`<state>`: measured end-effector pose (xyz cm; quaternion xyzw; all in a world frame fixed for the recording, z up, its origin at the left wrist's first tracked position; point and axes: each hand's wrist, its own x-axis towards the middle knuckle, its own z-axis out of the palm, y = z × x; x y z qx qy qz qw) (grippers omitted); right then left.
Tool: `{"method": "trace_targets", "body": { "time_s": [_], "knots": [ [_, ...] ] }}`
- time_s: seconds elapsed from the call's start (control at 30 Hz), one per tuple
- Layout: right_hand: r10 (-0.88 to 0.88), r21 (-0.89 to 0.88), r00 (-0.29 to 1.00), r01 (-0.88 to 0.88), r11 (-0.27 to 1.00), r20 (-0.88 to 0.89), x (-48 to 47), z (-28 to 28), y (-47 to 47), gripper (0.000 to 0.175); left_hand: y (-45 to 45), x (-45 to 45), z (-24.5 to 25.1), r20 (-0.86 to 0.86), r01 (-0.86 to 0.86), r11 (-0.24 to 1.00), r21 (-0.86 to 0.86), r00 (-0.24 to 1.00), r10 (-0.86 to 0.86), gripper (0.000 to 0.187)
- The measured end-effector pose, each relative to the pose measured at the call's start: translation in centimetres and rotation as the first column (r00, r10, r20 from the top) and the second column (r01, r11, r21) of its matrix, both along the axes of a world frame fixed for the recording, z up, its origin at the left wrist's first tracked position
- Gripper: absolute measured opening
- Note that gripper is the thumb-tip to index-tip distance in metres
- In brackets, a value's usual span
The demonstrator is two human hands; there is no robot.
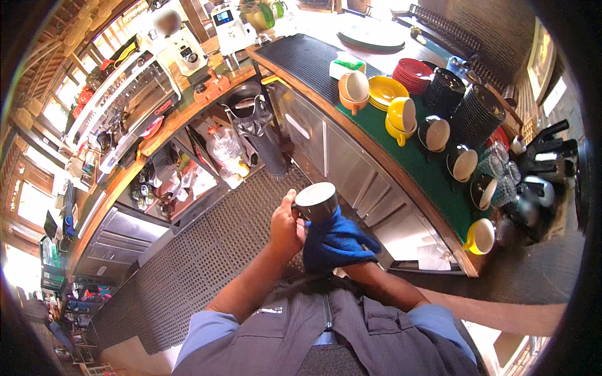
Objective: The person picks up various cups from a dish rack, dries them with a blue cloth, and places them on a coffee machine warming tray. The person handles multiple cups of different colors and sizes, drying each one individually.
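A black cup with a white inside [316, 201] is held up in front of my chest. My left hand [287, 226] grips it by its handle side, thumb on top. A blue cloth [339, 242] covers my right hand and lies against the cup's outer wall; the fingers under the cloth are hidden. To the right, on the counter's green mat [390, 162], stand stacked yellow cups [400, 115], orange cups [354, 87], several dark cups [433, 134] and a single yellow cup [481, 236] near the counter's end.
Yellow saucers [386, 91], red saucers [413, 74] and tall stacks of black saucers [479, 113] stand farther back, with glasses [499, 164] beside them. An espresso machine [141, 101] and grinders [184, 51] line the left counter. A black bin [268, 141] stands in the corner on the rubber floor mat [202, 249].
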<state>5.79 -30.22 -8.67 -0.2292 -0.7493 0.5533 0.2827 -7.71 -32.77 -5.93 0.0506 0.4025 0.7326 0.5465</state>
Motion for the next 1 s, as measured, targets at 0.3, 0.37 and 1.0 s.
{"method": "trace_targets", "body": {
  "time_s": [0.3, 0.37, 1.0],
  "knots": [
    [0.054, -0.352, 0.949, 0.061, 0.934, 0.31, 0.2, -13.6, 2.2, 0.021, -0.4, -11.5, -2.4, 0.047, -0.184, 0.982, -0.043, 0.981, 0.186, 0.049],
    [0.05, -0.699, 0.98, 0.102, 0.708, 0.193, -2.8, -16.1, 3.9, 0.02, -1.3, -13.1, -5.0, 0.031, -0.127, 0.991, -0.036, 0.991, 0.128, 0.051],
    [-0.805, -0.69, 0.469, 0.444, 0.571, -0.364, -23.6, 2.3, 26.9, 0.011, 0.3, -24.5, -7.9, 0.296, 0.221, 0.956, 0.191, 0.916, -0.271, 0.028]
  ]
}}
